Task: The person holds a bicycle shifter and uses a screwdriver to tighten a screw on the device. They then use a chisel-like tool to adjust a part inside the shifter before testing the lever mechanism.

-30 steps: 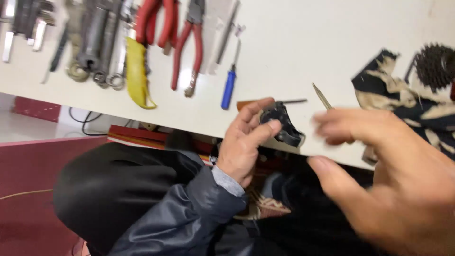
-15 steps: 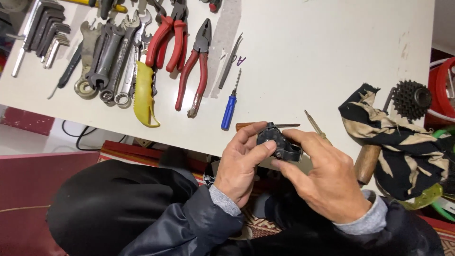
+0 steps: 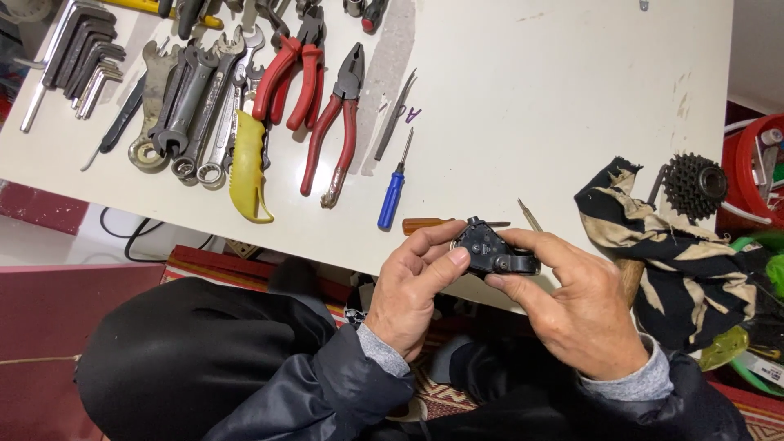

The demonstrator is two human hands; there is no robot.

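My right hand (image 3: 584,314) has swung back onto the black part (image 3: 492,249).
Both hands clamp it, left hand (image 3: 412,290) included; screwdriver (image 3: 394,186) lies untouched on the table (image 3: 572,98).

Sat at a white table (image 3: 572,98), scuffed and faintly stained, lit evenly from above with soft shadows. Beyond the hands, crowded at the far left with tools: hex keys (image 3: 77,61), spanners (image 3: 192,106), red-handled pliers (image 3: 322,122), a blue screwdriver (image 3: 394,192). Below the near edge, showed dark red flooring (image 3: 41,327), a patterned rug (image 3: 445,400) and a black cable (image 3: 131,241). Right of the hands, held a black-and-cream cloth (image 3: 678,261), a cog cluster (image 3: 694,184) and a red tub (image 3: 747,163).
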